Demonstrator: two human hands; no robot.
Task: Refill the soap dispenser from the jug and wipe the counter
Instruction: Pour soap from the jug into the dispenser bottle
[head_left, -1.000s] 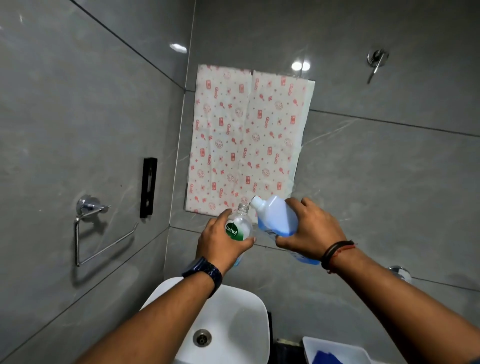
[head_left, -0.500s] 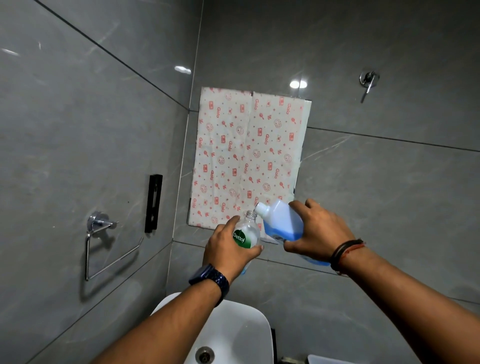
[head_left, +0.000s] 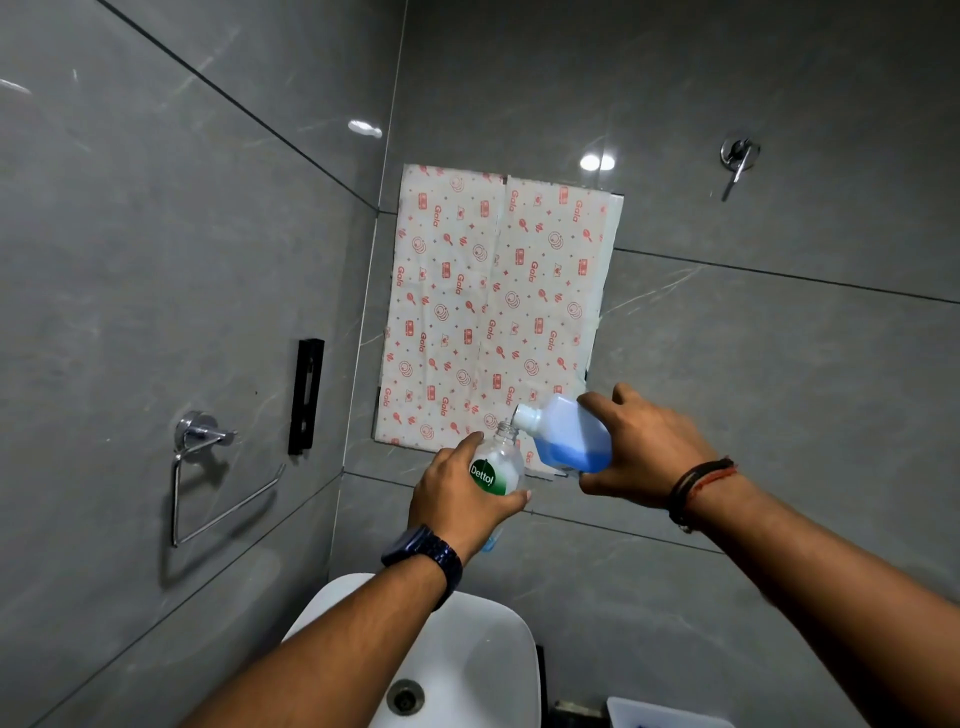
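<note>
My left hand (head_left: 460, 501) grips a clear soap dispenser bottle (head_left: 500, 465) with a green Dettol label, its pump off and its neck open. My right hand (head_left: 641, 449) holds a translucent jug (head_left: 569, 439) of blue liquid, tipped on its side. The jug's white spout sits just above and to the right of the bottle's open neck. Blue liquid pools in the lower part of the jug. Both are held in the air above a white basin (head_left: 493, 660).
A patterned red-and-white sheet (head_left: 488, 306) covers the wall behind the hands. On the left wall are a chrome towel ring (head_left: 208, 467) and a black bracket (head_left: 306, 395). A chrome hook (head_left: 737, 158) is at upper right. A white tray corner (head_left: 654, 714) shows at the bottom edge.
The view has tilted up a little, so hands and basin sit lower in frame. The jug's spout stays at the bottle's neck, tipped about the same.
</note>
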